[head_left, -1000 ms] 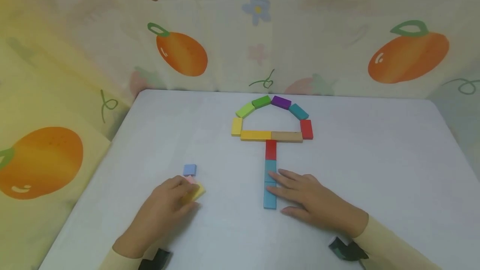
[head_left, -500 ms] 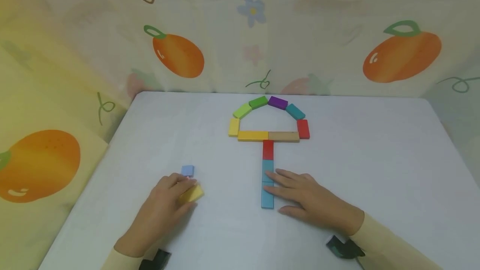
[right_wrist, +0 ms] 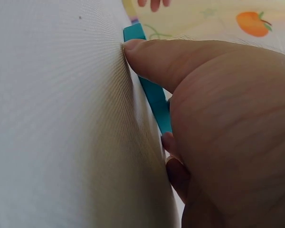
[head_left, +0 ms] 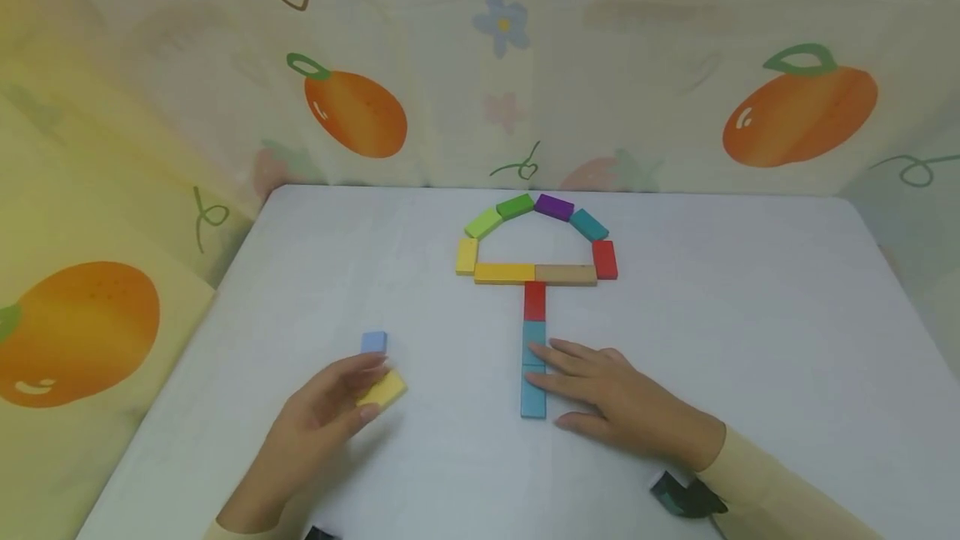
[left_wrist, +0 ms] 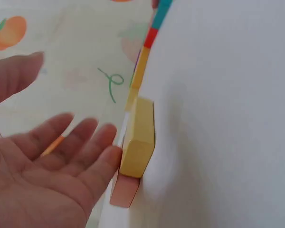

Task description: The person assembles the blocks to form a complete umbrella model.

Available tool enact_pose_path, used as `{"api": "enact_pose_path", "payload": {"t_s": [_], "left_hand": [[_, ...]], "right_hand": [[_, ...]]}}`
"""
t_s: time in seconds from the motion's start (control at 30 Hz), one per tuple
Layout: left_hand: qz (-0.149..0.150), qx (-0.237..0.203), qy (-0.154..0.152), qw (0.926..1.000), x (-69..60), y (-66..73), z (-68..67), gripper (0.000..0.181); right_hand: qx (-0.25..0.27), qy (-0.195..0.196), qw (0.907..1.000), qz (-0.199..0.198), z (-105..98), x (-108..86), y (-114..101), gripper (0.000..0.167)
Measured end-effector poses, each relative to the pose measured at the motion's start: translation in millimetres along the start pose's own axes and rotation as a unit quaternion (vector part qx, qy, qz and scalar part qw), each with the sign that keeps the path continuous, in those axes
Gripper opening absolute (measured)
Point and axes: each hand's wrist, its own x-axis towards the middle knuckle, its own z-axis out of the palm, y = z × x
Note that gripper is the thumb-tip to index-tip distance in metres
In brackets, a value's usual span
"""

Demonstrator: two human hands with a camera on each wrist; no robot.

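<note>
My left hand [head_left: 315,423] is beside a light-yellow block [head_left: 384,390] on the white table, thumb spread away from the fingers. In the left wrist view, a fingertip is at that block's side, and a pink block [left_wrist: 124,191] lies against it. Just beyond the fingers sits a small light-blue block [head_left: 373,342]. My right hand [head_left: 622,398] lies with fingers extended, two fingertips resting on the lower blue block [head_left: 533,398] and the upper blue block [head_left: 533,332]. Its thumb is on the table, close to the lower one.
Above the blue blocks come a red block [head_left: 535,302], then a crossbar of an orange-yellow block [head_left: 504,274] and a tan block [head_left: 566,275]. Several coloured blocks arch over the bar, such as a purple block [head_left: 554,207]. A fruit-print cloth [head_left: 600,90] hangs behind the table.
My left hand has loosened from the light-yellow block, its thumb and fingers opening and drawing slightly back. The right hand keeps its place on the blue blocks.
</note>
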Motion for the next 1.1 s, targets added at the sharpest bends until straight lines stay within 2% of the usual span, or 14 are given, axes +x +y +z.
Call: {"api": "enact_pose_path", "payload": {"t_s": [0.1,0.13,0.3,0.37,0.43,0.5,0.57,0.67,0.73,0.83,0.93,1.1], "left_hand": [[-0.027,-0.057,-0.001,0.998,-6.3,3.2,0.4,0.052],[-0.036,-0.064,0.0,0.9973,-7.8,3.9,1.2,0.051],[-0.038,-0.081,-0.005,0.9959,-11.2,0.8,8.1,0.054],[-0.021,-0.043,0.004,0.9988,-11.5,-0.5,11.4,0.058],[-0.006,0.023,0.032,0.9992,-11.9,-0.4,14.8,0.062],[-0.002,0.088,0.052,0.9947,-12.2,0.3,17.6,0.065],[-0.021,0.132,0.056,0.9895,-12.4,1.3,21.1,0.066],[-0.067,0.15,0.034,0.9858,-11.9,2.6,27.4,0.071],[-0.086,0.169,0.024,0.9816,-10.6,3.4,31.4,0.072],[-0.086,0.199,0.014,0.9762,-7.1,3.4,35.6,0.069],[-0.068,0.232,0.008,0.9703,-3.2,4.4,37.8,0.063],[-0.062,0.263,0.003,0.9628,1.0,8.4,38.7,0.057]], "right_hand": [[0.002,-0.002,1.0,0.001,-0.4,0.8,-0.4,0.069],[0.003,-0.002,1.0,0.002,-0.3,0.6,-0.5,0.069],[-0.002,0.0,1.0,0.001,-0.3,-0.2,-0.6,0.069],[-0.002,0.002,1.0,-0.001,-0.3,-0.3,-0.8,0.068],[-0.001,0.004,1.0,-0.004,-0.5,-0.2,-1.0,0.068],[-0.002,0.005,1.0,-0.006,-0.5,0.0,-1.3,0.067],[-0.002,0.007,1.0,-0.006,-0.5,0.1,-1.2,0.067],[-0.003,0.008,0.9999,-0.006,-0.4,-0.1,-0.6,0.068],[-0.001,0.01,0.9999,-0.006,-0.4,0.0,0.2,0.068],[0.003,0.011,0.9999,-0.006,-0.2,0.1,0.9,0.068],[0.007,0.012,0.9999,-0.004,0.2,0.1,1.4,0.067],[0.006,0.012,0.9999,-0.007,1.1,-0.2,1.7,0.068]]}}
